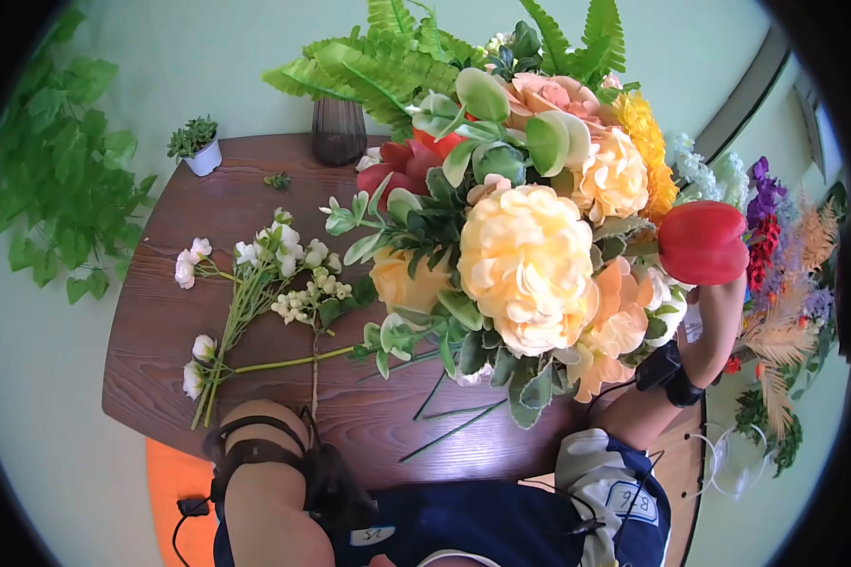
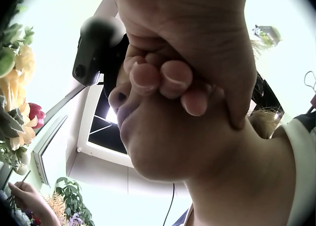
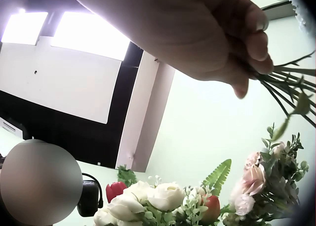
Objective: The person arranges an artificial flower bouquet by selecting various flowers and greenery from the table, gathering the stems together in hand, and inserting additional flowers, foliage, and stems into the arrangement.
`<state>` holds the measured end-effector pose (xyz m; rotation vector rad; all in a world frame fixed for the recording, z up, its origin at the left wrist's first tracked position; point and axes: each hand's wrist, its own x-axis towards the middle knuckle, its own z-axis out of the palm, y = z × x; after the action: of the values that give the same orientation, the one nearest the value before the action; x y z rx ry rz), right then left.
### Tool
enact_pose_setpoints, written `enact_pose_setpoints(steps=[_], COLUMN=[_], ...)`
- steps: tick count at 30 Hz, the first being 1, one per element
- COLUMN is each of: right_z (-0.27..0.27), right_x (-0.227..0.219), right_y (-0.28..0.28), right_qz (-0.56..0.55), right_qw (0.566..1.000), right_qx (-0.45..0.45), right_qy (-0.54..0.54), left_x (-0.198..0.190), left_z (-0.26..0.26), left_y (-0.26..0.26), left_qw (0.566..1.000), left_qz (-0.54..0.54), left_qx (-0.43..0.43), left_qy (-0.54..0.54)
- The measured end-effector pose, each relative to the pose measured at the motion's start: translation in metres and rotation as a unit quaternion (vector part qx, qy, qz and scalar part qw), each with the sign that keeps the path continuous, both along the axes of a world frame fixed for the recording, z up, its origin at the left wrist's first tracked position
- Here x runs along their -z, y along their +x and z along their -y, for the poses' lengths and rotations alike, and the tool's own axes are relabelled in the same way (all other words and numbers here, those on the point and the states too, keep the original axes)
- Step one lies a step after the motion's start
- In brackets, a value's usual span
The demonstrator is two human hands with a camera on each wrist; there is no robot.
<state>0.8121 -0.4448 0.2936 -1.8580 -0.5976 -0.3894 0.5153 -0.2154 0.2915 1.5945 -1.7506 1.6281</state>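
A large bouquet [image 1: 529, 255] of artificial flowers fills the middle of the head view, with cream blooms, a red tulip [image 1: 702, 243] and fern leaves. My right hand [image 3: 242, 48] pinches a bundle of thin green stems [image 3: 284, 82], which fan out past the fingertips; I cannot tell whether they belong to this bouquet. Flowers hide that hand in the head view, where only the forearm shows. My left hand [image 2: 182, 63] is raised beside the person's chin, fingers loosely curled and holding nothing. White flower sprays [image 1: 255, 274] lie on the table [image 1: 161, 350] to the left.
A dark ribbed vase [image 1: 338, 132] and a small potted succulent [image 1: 196, 146] stand at the table's back edge. Loose green stems [image 1: 454, 430] lie near the front edge. More colourful flowers [image 1: 785, 274] are at the right; leafy vines [image 1: 57, 180] hang at the left.
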Motion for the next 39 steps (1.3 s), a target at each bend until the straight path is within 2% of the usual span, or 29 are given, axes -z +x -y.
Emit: enact_pose_setpoints(steps=[1, 3, 5, 7, 8, 14, 16, 25, 28, 31, 34, 39], right_z=[0.004, 0.006, 0.007, 0.009, 0.008, 0.002, 0.003, -0.02, 0.002, 0.001, -0.021, -0.017], right_x=[-0.001, -0.005, -0.004, 0.001, 0.001, -0.001, 0.001, 0.0, 0.011, 0.011, 0.0, -0.001], right_y=[0.006, 0.014, 0.018, 0.028, 0.028, 0.018, 0.018, 0.006, 0.025, 0.027, 0.009, 0.009], right_qz=[0.0, 0.091, 0.095, 0.163, 0.163, 0.18, 0.256, 0.281, 0.252, 0.27, 0.333, 0.303], right_qw=[1.0, 0.993, 0.993, 0.985, 0.985, 0.981, 0.963, 0.956, 0.964, 0.96, 0.939, 0.949], right_qx=[0.0, 0.074, 0.071, 0.056, 0.056, 0.065, 0.063, 0.034, 0.081, 0.068, 0.077, 0.063], right_qy=[0.0, 0.0, 0.022, 0.026, 0.026, -0.028, -0.054, 0.082, 0.024, 0.028, 0.038, 0.054], left_x=[0.0, -0.001, -0.001, -0.001, -0.001, -0.002, -0.002, -0.004, -0.002, 0.001, 0.0, 0.004], left_z=[-0.001, -0.001, 0.0, 0.0, 0.0, -0.001, -0.001, -0.002, -0.001, -0.002, -0.003, -0.001], left_y=[0.0, 0.003, 0.004, 0.004, 0.004, 0.003, 0.004, 0.005, 0.002, -0.003, -0.004, -0.003], left_qw=[1.0, 1.0, 1.0, 1.0, 1.0, 0.999, 0.999, 0.995, 0.998, 1.0, 0.999, 1.0], left_qz=[0.005, 0.01, 0.014, 0.016, 0.015, 0.003, 0.001, -0.009, -0.01, -0.013, -0.026, -0.011], left_qx=[-0.003, 0.01, 0.024, 0.022, 0.021, 0.032, 0.044, 0.096, 0.062, 0.011, 0.011, 0.014], left_qy=[0.007, 0.004, 0.0, -0.011, -0.011, 0.002, 0.001, -0.002, 0.003, 0.011, 0.015, 0.001])
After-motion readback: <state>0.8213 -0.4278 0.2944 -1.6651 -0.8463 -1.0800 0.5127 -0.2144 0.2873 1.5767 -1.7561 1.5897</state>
